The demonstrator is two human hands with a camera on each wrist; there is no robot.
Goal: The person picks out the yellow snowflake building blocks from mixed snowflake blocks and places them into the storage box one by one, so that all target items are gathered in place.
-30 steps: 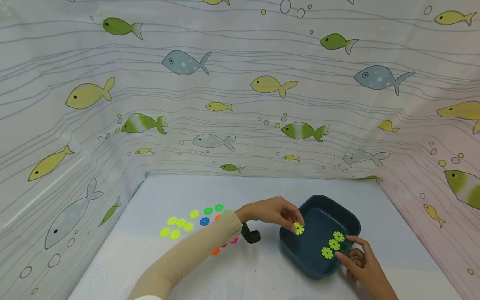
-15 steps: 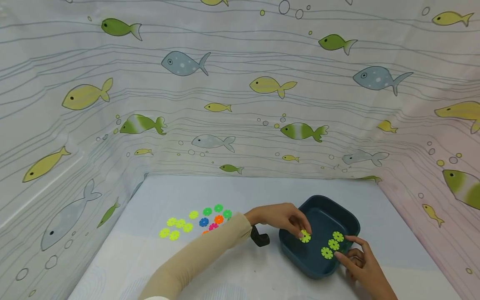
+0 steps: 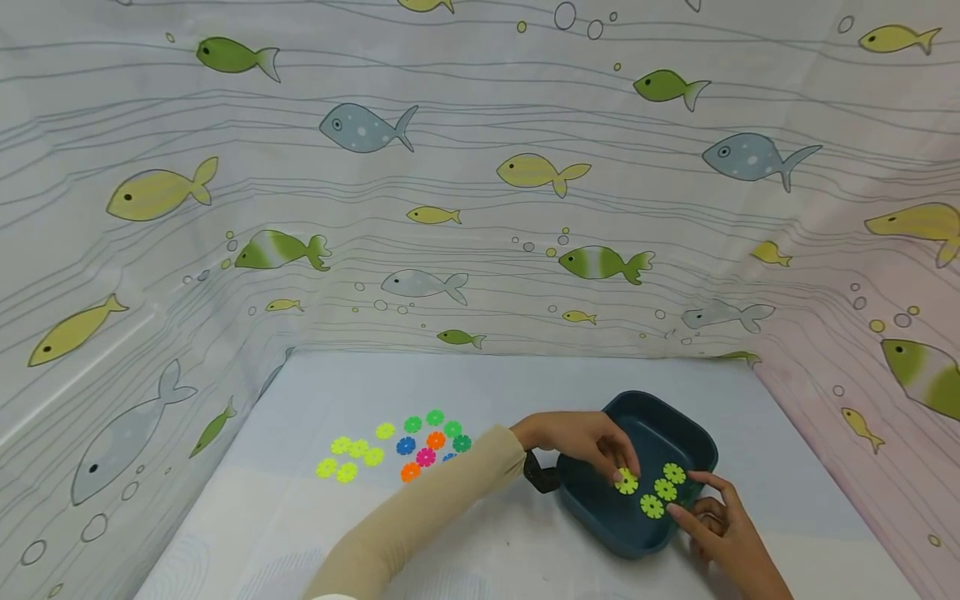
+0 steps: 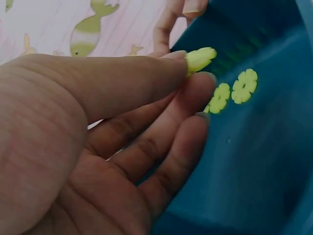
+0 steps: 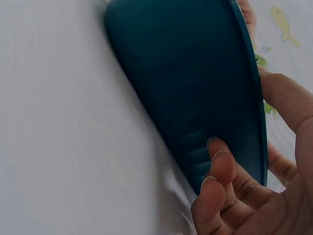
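My left hand (image 3: 585, 439) pinches a yellow-green flower-shaped disc (image 3: 626, 481) between thumb and fingers, over the inside of a dark blue tub (image 3: 611, 527). Close up in the left wrist view, the pinched disc (image 4: 201, 58) shows nearly edge-on past the thumb tip. Three like discs (image 3: 664, 489) lie in a slanting row in the tub's right part. At the right side my right hand (image 3: 727, 529) holds the tub's rim. From the right wrist, its thumb lies at the rim and curled fingers (image 5: 222, 169) touch the outer wall (image 5: 181, 73).
Left on the white table (image 3: 480, 550) lies a group of yellow-green discs (image 3: 359, 448). Beside it are green, blue, orange and pink discs (image 3: 425, 457), partly covered by the left sleeve (image 3: 420, 500). A fish-patterned curtain (image 3: 480, 250) encloses the back and sides.
My left hand has moved right and slightly down with its disc, further into the tub. More coloured discs show behind the sleeve. The right hand keeps its hold on the tub.
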